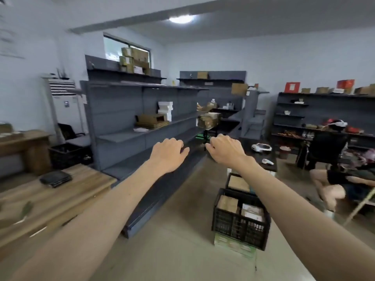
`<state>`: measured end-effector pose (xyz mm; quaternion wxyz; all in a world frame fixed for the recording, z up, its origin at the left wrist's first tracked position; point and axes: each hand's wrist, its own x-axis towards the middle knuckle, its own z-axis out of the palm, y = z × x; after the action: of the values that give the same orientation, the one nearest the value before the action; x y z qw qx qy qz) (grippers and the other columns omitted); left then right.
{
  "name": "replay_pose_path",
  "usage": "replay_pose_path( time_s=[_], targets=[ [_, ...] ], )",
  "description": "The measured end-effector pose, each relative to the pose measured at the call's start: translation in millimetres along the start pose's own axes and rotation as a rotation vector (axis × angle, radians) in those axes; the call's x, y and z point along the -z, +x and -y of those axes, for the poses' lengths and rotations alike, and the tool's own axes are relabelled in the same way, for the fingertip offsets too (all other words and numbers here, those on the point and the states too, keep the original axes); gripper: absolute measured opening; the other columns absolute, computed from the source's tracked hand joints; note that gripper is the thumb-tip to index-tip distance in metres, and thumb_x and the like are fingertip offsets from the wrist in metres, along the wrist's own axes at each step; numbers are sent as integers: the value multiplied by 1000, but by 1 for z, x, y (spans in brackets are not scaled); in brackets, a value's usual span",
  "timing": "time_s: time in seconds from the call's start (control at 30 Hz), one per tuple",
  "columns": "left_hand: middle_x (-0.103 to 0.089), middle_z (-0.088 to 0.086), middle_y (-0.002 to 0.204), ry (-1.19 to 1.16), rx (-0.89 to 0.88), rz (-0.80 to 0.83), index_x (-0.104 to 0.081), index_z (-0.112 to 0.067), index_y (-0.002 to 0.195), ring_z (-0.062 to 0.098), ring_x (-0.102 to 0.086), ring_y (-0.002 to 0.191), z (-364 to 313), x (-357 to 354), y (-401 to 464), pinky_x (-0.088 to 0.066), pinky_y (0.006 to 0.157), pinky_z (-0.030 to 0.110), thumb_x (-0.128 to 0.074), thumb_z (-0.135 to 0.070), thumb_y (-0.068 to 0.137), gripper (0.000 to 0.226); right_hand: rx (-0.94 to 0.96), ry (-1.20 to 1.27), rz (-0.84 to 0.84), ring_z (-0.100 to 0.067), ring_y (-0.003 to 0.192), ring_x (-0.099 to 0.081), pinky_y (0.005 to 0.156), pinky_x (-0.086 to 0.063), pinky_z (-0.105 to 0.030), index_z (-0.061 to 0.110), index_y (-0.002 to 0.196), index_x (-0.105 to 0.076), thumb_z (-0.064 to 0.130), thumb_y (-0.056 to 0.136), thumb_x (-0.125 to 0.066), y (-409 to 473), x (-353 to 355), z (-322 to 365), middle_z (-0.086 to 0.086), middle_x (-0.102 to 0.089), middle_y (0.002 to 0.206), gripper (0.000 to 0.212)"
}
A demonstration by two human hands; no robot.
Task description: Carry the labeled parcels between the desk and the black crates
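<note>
My L hand & R hand: both raised, grip loosely curled, holding nothing. Crate w/ parcels on floor; desk at left.

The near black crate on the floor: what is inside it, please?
The black crate holds brown cardboard parcels, and one shows a white label on top. Its walls hide whatever lies under them, so their number cannot be told. Neither hand is inside it.
</note>
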<state>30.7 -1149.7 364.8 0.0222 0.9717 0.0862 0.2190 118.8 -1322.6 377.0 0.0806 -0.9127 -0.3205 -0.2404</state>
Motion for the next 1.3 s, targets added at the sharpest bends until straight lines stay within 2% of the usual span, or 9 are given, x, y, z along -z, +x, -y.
replay_pose_path(
  time_s=[0.07, 0.23, 0.37, 0.43, 0.53, 0.7, 0.87, 1.0, 1.3],
  targets=[
    [-66, 6, 121, 32, 68, -8, -65, -15, 122, 28, -62, 109, 35, 2, -3, -48, 89, 42, -39, -47, 107, 44, 77, 31, -2, -34, 101, -60, 72, -36, -38, 10, 91, -60, 36, 105, -36, 25, -16, 34, -10, -61, 106, 38],
    [-67, 5, 117, 136, 252, -14, -64, -16, 115, 27, -62, 109, 118, 9, -4, -45, 88, 40, -37, -49, 106, 44, 252, 151, 12, -29, 92, -61, 70, -41, -37, 13, 84, -52, 35, 106, -37, 81, -50, 113, -5, -55, 95, 35],
    [-67, 6, 117, 204, 386, -10, -64, -15, 113, 29, -61, 112, 179, 19, -1, -45, 87, 41, -36, -51, 106, 45, 387, 199, 37, -34, 103, -60, 77, -42, -41, 9, 97, -60, 36, 106, -35, 130, -76, 165, -11, -61, 111, 38],
    [-65, 6, 122, 233, 447, -25, -63, -15, 119, 28, -60, 114, 204, 27, 1, -46, 88, 41, -37, -49, 106, 45, 448, 225, 23, -35, 107, -59, 81, -44, -43, 7, 103, -62, 37, 106, -35, 155, -86, 189, -13, -61, 116, 41],
    [-63, 7, 125, 286, 537, -39, -63, -16, 123, 29, -59, 117, 237, 37, 6, -47, 92, 43, -37, -49, 106, 45, 538, 250, 24, -37, 112, -57, 85, -44, -43, 4, 108, -61, 37, 107, -34, 189, -100, 225, -16, -60, 119, 42],
    [-64, 6, 120, 337, 674, -24, -64, -18, 116, 28, -59, 113, 284, 34, 10, -46, 88, 41, -36, -49, 106, 42, 663, 310, -4, -37, 112, -57, 85, -45, -44, 5, 110, -61, 38, 107, -34, 232, -131, 279, -17, -60, 120, 43],
    [-66, 5, 120, 395, 781, -18, -64, -18, 120, 26, -61, 110, 322, 31, 2, -47, 84, 38, -38, -47, 107, 42, 778, 359, -10, -36, 112, -58, 86, -46, -43, 8, 111, -63, 39, 106, -34, 258, -158, 334, -15, -61, 120, 42],
    [-68, 6, 114, 385, 855, -59, -65, -16, 111, 25, -63, 103, 365, 35, -5, -54, 87, 44, -39, -47, 105, 41, 848, 382, 0, -35, 109, -58, 83, -45, -44, 8, 110, -61, 39, 106, -33, 276, -172, 380, -15, -60, 118, 41],
    [-66, 6, 121, 403, 889, -54, -65, -16, 119, 26, -62, 109, 478, 44, -15, -52, 90, 44, -38, -48, 105, 45, 896, 387, 42, -34, 106, -58, 82, -44, -44, 10, 102, -60, 39, 107, -33, 318, -201, 486, -13, -60, 115, 39]
  ],
)
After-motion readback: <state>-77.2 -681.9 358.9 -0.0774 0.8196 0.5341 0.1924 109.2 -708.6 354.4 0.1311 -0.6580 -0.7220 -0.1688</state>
